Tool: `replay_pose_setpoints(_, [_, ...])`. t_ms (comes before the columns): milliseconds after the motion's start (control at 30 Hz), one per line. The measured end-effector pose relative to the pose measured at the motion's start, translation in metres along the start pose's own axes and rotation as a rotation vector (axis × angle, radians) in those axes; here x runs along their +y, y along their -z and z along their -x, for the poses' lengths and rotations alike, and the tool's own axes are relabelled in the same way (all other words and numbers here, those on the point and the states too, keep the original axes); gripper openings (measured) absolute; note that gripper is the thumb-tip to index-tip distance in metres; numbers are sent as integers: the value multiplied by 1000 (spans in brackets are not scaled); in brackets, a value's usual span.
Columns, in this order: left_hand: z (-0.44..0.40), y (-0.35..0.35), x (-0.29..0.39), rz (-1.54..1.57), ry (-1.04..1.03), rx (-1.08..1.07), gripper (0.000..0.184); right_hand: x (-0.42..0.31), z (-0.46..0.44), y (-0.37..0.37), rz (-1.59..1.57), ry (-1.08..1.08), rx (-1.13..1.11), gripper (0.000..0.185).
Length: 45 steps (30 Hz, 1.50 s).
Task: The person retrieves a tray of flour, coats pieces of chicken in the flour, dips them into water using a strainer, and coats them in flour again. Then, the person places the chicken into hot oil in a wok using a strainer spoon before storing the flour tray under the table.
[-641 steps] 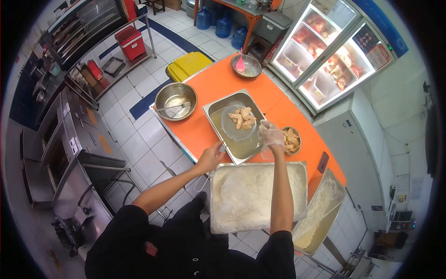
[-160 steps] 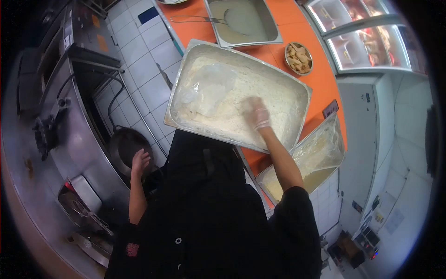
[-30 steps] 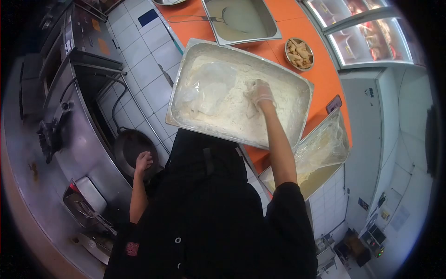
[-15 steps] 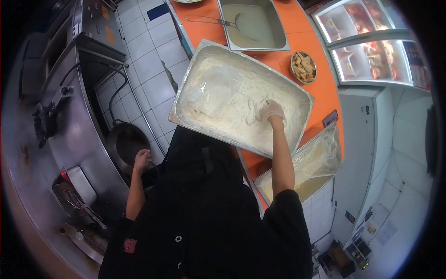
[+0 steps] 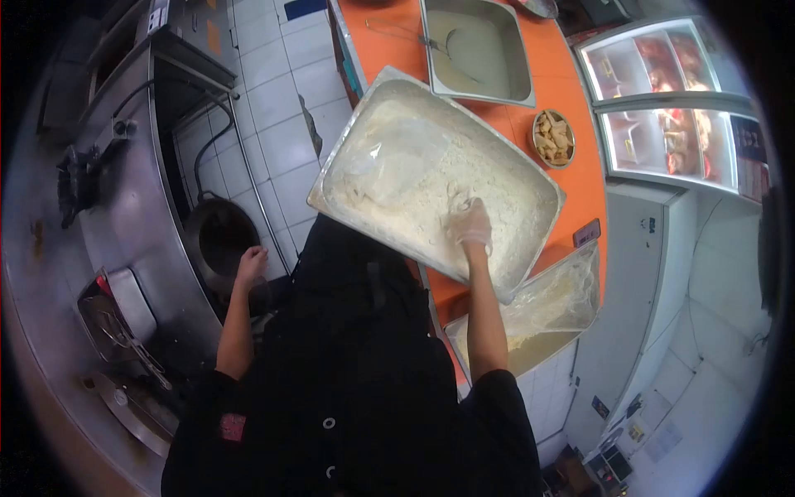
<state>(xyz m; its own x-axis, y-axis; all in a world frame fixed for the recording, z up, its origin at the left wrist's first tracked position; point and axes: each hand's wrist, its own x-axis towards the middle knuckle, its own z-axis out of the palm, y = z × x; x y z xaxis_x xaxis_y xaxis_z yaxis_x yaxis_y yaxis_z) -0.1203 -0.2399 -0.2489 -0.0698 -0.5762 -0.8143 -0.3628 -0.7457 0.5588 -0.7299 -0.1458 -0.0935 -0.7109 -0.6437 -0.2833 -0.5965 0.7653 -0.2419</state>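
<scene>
My right hand (image 5: 469, 225), in a thin clear glove, reaches into a large metal tray (image 5: 542, 195) of pale flour (image 5: 402, 195). Its fingers are curled down in the powder, and what they grip there is hidden. Lumpy flour lies around the fingertips. A clear plastic bag (image 5: 396, 161) rests on the flour in the left part of the tray. Over on the left, my bare left hand (image 5: 252, 265) hangs beside a dark wok (image 5: 219, 240), loosely closed with nothing visible in it.
A deep pan (image 5: 489, 54) of cloudy liquid with a strainer (image 5: 454, 54) stands behind the tray on the orange counter (image 5: 571, 83). Near it are a bowl of pale brown pieces (image 5: 553, 138) and a phone (image 5: 586, 233). A plastic-lined container (image 5: 555, 302) sits front right.
My right hand has moved slightly left and nearer me within the flour. My left hand stays beside the wok. The view has shifted a little.
</scene>
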Motion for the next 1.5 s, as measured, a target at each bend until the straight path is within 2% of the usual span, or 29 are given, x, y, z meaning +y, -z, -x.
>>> replay_pose_setpoints(33, [12,-5,1,1,13,-4,39,14,0,4,-84,-75,-112,40])
replay_pose_setpoints(67, [16,-10,9,-47,31,29,39,30,-6,8,-80,-75,-107,40])
replay_pose_setpoints(133, [24,-17,25,-85,50,59,39,60,-18,11,-783,-191,-330,44])
replay_pose_setpoints(267, [30,-18,16,-97,89,79,43,42,-7,46,-948,-310,-407,45])
replay_pose_setpoints(367, [20,-14,-12,-90,86,70,47,30,-4,30,-752,-222,-403,44])
replay_pose_setpoints(433, [19,-16,-5,-80,74,71,49,22,-13,5,-232,-127,-359,48])
replay_pose_setpoints(467, [27,-19,1,-80,98,80,50,20,-12,-5,-207,-86,-253,49])
replay_pose_setpoints(500, [38,-21,2,-83,131,89,51,9,-6,-5,-204,-85,-264,49])
replay_pose_setpoints(567, [35,-13,-15,-87,140,75,50,-19,10,5,113,-54,-184,47])
replay_pose_setpoints(600, [29,-16,-19,-88,133,53,50,-22,9,3,119,-62,-186,47])
replay_pose_setpoints(667, [36,-24,-6,-116,168,39,50,-24,1,0,210,-76,-216,63])
replay_pose_setpoints(700, [39,-26,0,-141,194,40,50,-21,-4,1,213,-76,-217,63])
replay_pose_setpoints(767, [40,-31,7,-143,171,50,50,-12,-21,6,272,36,-406,65])
replay_pose_setpoints(800, [39,-34,15,-153,149,58,46,-10,-31,11,267,47,-402,65])
replay_pose_setpoints(867, [44,-26,15,-158,152,80,43,5,-42,23,326,131,-553,63])
replay_pose_setpoints(933, [39,-22,11,-97,65,72,51,85,-53,-10,97,461,-244,59])
replay_pose_setpoints(967, [32,-13,-2,-54,-1,43,54,89,-54,3,9,276,-400,56])
replay_pose_setpoints(1000, [39,-12,-2,-79,28,71,55,80,-58,18,-73,89,-545,54])
replay_pose_setpoints(1033, [46,-9,9,-107,46,101,56,57,-57,39,-63,132,-558,54])
replay_pose_setpoints(1100, [67,-5,14,-97,71,143,55,21,-35,81,-290,26,-595,29])
replay_pose_setpoints(1133, [70,-5,19,-114,76,150,54,20,-38,78,-291,29,-599,29])
replay_pose_setpoints(1200, [71,1,10,-127,99,163,53,18,-45,68,-237,230,-488,35])
replay_pose_setpoints(1233, [73,0,6,-136,125,178,53,16,-49,56,-231,227,-490,35])
replay_pose_setpoints(1300, [77,0,0,-111,123,179,53,5,-54,12,305,465,-342,46])
replay_pose_setpoints(1333, [83,2,-7,-88,122,187,53,3,-47,-8,298,426,-303,55])
replay_pose_setpoints(1367, [86,3,-14,-59,104,176,51,1,-50,-15,298,455,-314,55])
replay_pose_setpoints(1433, [87,-5,-34,70,9,249,46,-18,-45,-13,539,252,-390,44])
replay_pose_setpoints(1467, [101,-14,-21,23,77,243,40,38,-62,-40,639,574,-338,40])
replay_pose_setpoints(1500, [131,-21,16,-171,122,173,37,42,-63,-52,635,609,-350,40])
